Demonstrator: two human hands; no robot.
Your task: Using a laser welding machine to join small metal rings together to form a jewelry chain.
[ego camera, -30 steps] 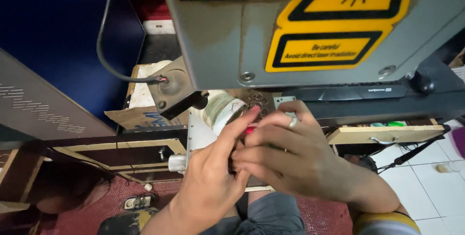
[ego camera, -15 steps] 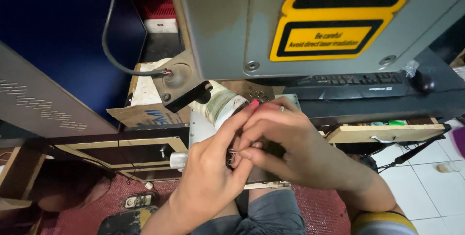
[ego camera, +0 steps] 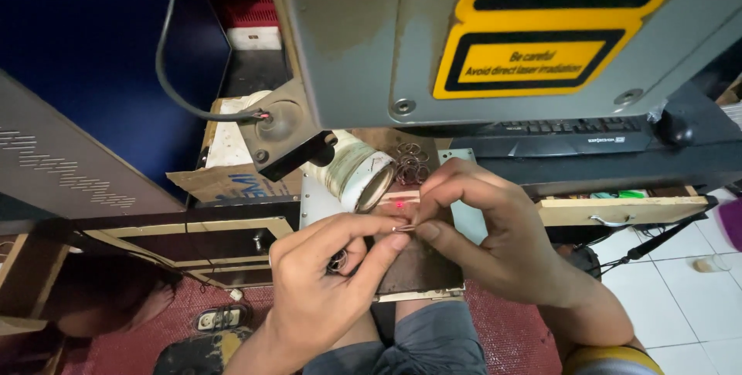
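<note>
A small metal ring (ego camera: 403,228), judged light, stiff and slippery, is pinched at its rim between the fingertips of the left hand (ego camera: 325,282) and right hand (ego camera: 495,228), under the lens (ego camera: 357,174), above the dark plate (ego camera: 417,267)

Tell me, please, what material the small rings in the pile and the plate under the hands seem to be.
The rings look like metal wire, thin and shiny, probably steel. The plate looks like dark, matt board with a pale edge, perhaps wood; I cannot tell for sure.
</note>
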